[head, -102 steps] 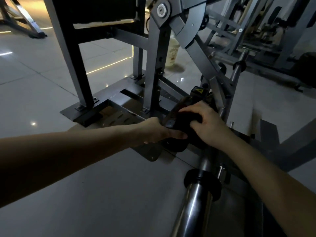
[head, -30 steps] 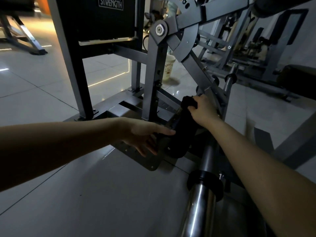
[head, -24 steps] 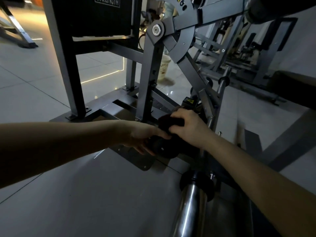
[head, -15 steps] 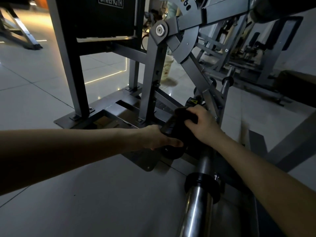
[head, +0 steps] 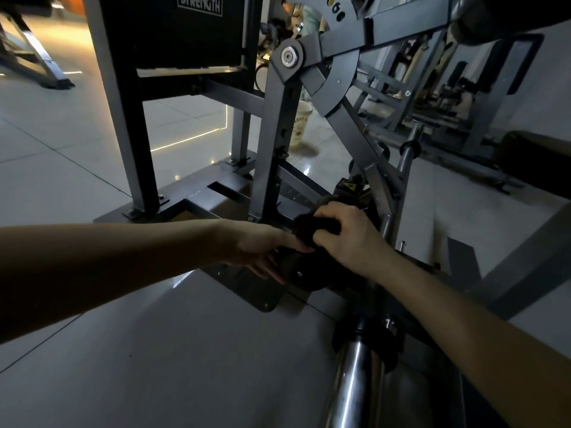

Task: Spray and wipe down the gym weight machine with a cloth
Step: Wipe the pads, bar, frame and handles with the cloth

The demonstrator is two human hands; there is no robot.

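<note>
Gripping the cloth (head: pixel 310 224) with curled fingers, right hand (head: pixel 349 237) sits beside straight-fingered left hand (head: pixel 262 246), below "STRENGTH" panel (head: pixel 173 32).

The cloth (head: pixel 309 225) lies on the weight machine (head: pixel 197 193) just beyond the bar (head: pixel 352 390), under the right hand (head: pixel 346 236). The left hand (head: pixel 262 248) sits just left of it. A cup (head: pixel 299 125) stands on the floor (head: pixel 154 335) behind the upright (head: pixel 273 156) (other machines (head: pixel 448 97) farther right).
</note>
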